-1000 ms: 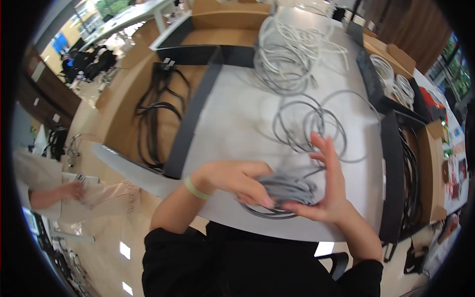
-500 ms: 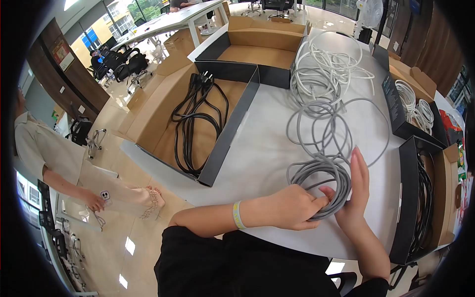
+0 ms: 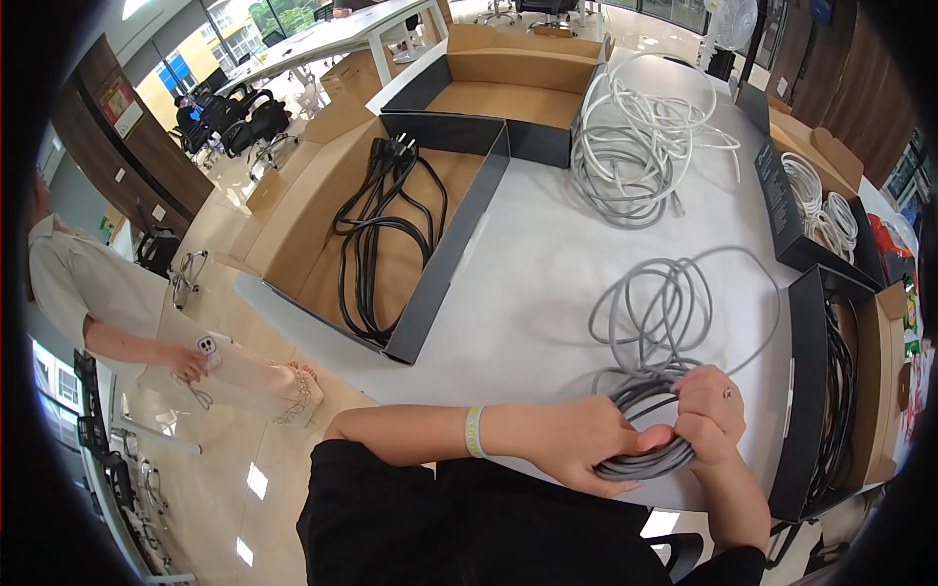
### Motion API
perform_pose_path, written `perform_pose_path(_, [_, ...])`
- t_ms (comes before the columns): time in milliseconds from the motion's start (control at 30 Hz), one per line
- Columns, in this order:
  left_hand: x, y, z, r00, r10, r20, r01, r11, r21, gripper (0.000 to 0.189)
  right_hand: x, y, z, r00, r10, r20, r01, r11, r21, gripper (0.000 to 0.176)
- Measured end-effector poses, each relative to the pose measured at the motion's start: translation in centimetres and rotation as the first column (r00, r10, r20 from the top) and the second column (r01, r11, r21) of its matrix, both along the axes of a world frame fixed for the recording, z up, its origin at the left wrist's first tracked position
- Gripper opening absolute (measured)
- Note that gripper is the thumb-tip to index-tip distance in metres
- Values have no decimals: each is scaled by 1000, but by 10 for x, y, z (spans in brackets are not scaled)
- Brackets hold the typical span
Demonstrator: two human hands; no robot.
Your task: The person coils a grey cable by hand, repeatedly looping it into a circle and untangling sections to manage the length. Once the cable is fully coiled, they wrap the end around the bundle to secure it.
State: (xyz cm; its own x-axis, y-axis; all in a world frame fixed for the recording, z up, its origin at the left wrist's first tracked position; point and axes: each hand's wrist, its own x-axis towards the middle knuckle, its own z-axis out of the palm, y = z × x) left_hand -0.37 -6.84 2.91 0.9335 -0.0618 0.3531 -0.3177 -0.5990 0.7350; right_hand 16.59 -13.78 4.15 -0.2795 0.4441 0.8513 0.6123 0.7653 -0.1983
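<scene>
A grey cable (image 3: 657, 317) lies in loose loops on the white table, and its near end is wound into a thick coil. My left hand (image 3: 586, 439), with a pale band at the wrist, grips the coil's left side between thumb and fingers. Wrapped round its right side is my right hand (image 3: 710, 415), which wears a ring. The coil is partly hidden behind both hands. Beyond it sits a heap of white cable (image 3: 650, 122) tangled with grey cable (image 3: 620, 195), apart from the loops I hold.
Left on the table, an open box (image 3: 459, 254) holds black power cords (image 3: 366, 249). Behind it stands another open box (image 3: 547, 142). At the right are a box with white cables (image 3: 821, 210) and one with black cables (image 3: 837, 391). A person (image 3: 107, 293) stands at the left.
The grey coil has come nearer to me, and its loops have pulled away from the white heap. My right hand has gone from outstretched fingers to closed round the coil.
</scene>
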Motion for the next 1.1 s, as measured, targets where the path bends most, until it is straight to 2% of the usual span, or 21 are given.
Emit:
perform_pose_path(67, [1,-5,-6,993,7,117,0,998,-65,38,0,-1,5,1000,10,21,-11,1000,11,28])
perform_pose_path(100, [2,-3,-6,993,7,119,0,998,-65,38,-1,-1,8,999,0,37,0,1000,1,27])
perform_pose_path(167, [1,2,-4,987,72,147,-82,995,65,39,0,-2,13,999,-8,54,8,1000,-10,26])
perform_pose_path(200, [1,6,-2,987,73,146,-83,995,63,39,2,-2,14,997,-44,55,47,997,-60,25])
perform_pose_path(267, [-1,17,4,940,177,293,-223,966,134,37,4,-3,16,995,-80,55,86,990,-112,24])
perform_pose_path(333, [-2,26,8,914,202,351,-263,955,135,36,6,-4,19,999,-35,36,46,926,-375,23])
perform_pose_path(367, [-3,29,8,911,207,355,-271,953,139,33,9,-4,22,1000,6,7,-2,887,-462,20])
perform_pose_path(400, [-4,31,7,908,212,362,-279,950,143,31,10,-3,24,1000,3,6,0,888,-461,20])
perform_pose_path(467, [-5,32,6,900,222,375,-284,952,118,30,10,-1,28,976,85,-199,-188,785,-590,24])
perform_pose_path(600, [-7,32,3,872,251,421,-310,948,78,26,11,9,16,939,86,-334,-273,779,-565,29])
perform_pose_path(667, [-8,33,4,875,296,383,-344,937,61,25,12,12,4,898,-1,-439,-277,776,-567,31])
perform_pose_path(733, [-8,32,5,871,349,346,-385,922,40,24,15,9,-1,916,-59,-398,-218,758,-615,25])
perform_pose_path(800, [-7,33,9,874,443,198,-442,895,-54,25,15,4,-11,805,-231,-547,-231,727,-647,20])
perform_pose_path(833, [-7,34,11,873,444,199,-443,895,-53,25,12,2,-9,800,-283,-529,-188,720,-669,24])
perform_pose_path(900, [-7,35,15,859,488,153,-483,873,-73,28,11,2,-6,778,-275,-564,-244,696,-675,27])
perform_pose_path(1067, [-5,35,11,830,533,166,-530,845,-64,31,9,3,1,728,-267,-631,-364,629,-686,34])
perform_pose_path(1100, [-5,35,11,819,548,172,-547,835,-60,31,4,6,6,783,-224,-580,-258,732,-631,31])
